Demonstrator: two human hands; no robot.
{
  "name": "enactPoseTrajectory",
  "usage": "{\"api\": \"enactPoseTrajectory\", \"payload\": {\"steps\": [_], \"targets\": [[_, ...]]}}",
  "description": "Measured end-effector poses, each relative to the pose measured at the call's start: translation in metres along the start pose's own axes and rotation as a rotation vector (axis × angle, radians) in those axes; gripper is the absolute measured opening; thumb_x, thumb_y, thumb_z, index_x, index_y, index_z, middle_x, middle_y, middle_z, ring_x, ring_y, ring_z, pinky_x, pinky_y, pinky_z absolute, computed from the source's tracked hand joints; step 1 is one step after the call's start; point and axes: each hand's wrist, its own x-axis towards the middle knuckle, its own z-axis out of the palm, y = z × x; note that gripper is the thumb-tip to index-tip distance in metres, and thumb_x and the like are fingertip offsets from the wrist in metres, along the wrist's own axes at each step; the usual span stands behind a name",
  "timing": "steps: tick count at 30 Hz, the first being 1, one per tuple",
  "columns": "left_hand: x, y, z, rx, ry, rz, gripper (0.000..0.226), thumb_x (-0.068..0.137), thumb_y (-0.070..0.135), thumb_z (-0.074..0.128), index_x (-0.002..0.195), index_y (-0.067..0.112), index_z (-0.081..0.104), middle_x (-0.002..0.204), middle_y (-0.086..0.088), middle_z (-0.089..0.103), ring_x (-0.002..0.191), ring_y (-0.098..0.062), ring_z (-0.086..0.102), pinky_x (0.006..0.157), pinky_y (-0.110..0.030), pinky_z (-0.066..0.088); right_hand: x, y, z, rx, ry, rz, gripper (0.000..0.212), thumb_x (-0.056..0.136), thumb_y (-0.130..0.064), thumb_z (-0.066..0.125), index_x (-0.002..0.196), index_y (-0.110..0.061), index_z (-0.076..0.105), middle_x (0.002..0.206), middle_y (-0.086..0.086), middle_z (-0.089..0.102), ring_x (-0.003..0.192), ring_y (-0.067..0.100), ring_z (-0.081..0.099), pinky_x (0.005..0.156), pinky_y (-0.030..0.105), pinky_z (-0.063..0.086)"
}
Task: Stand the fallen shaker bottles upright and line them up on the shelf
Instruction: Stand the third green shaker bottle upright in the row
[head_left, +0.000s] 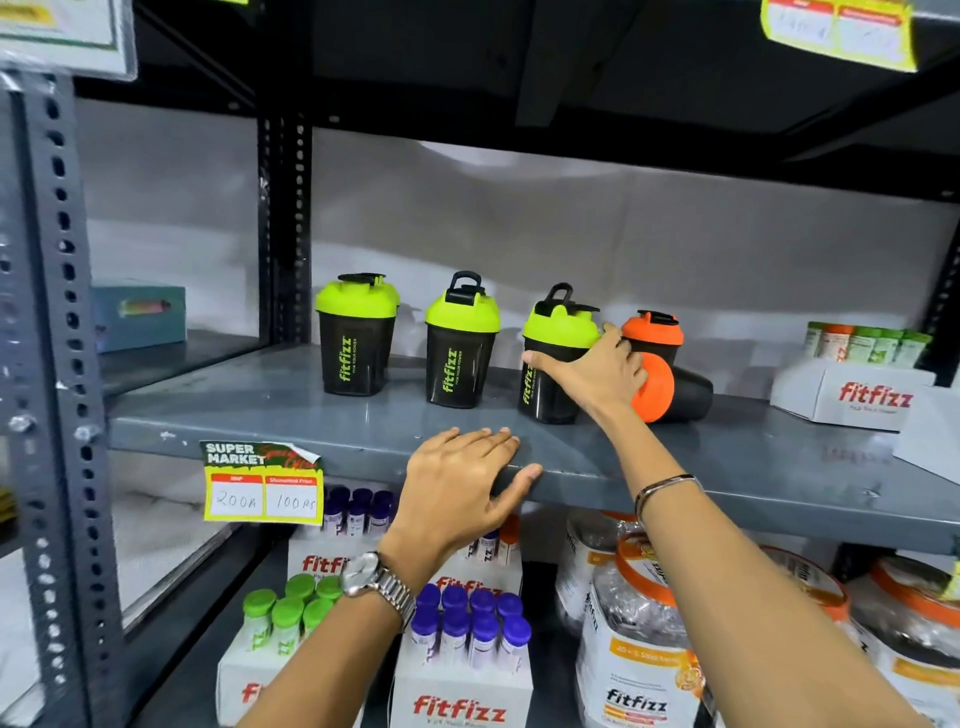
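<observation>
Shaker bottles: three green-lidded bottles (459, 343) stand upright on the shelf (727, 457). Right hand (597, 376) wraps the third bottle (550, 358). Left hand (462, 483) rests spread, gripping the shelf edge. One orange-lidded bottle (672, 392) lies fallen.
</observation>
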Motion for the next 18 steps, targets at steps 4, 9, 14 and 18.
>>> {"api": "enactPoseTrajectory", "payload": {"steps": [4,9,14,18], "targets": [[0.0000,-0.0005,0.0001,0.002,-0.007,-0.002,0.046,0.086,0.049,0.045,0.095,0.016,0.076,0.098,0.001,0.075,0.093,-0.012,0.070,0.084,-0.033,0.055,0.0023,0.0001,0.0000,0.016,-0.055,-0.017,0.100,0.059,-0.059,0.071,0.134,-0.009,0.029,0.142,0.017,0.042,0.132,0.037,0.031,0.105,0.044,0.021],[-0.0002,0.0009,-0.0007,0.000,0.002,0.007,0.044,0.086,0.047,0.045,0.094,0.016,0.076,0.096,0.001,0.075,0.091,-0.013,0.070,0.083,-0.033,0.055,-0.0027,0.0056,0.0006,-0.025,-0.076,-0.041,0.104,0.059,-0.063,0.070,0.136,-0.007,0.027,0.143,0.017,0.040,0.132,0.038,0.030,0.105,0.046,0.021],[-0.0001,0.0012,-0.0003,0.000,0.014,0.010,0.043,0.086,0.047,0.047,0.093,0.016,0.076,0.096,0.001,0.075,0.091,-0.012,0.070,0.082,-0.032,0.055,-0.0048,0.0055,0.0042,0.012,-0.066,-0.060,0.094,0.065,-0.053,0.067,0.136,-0.005,0.026,0.139,0.021,0.044,0.131,0.038,0.031,0.105,0.045,0.020],[-0.0013,-0.0005,0.0008,0.010,0.040,0.015,0.042,0.085,0.046,0.048,0.092,0.016,0.076,0.095,0.001,0.076,0.090,-0.012,0.071,0.082,-0.032,0.055,-0.0040,0.0057,0.0074,0.018,-0.093,-0.061,0.099,0.067,-0.051,0.065,0.140,-0.003,0.020,0.141,0.022,0.041,0.134,0.038,0.028,0.107,0.045,0.018]]}}
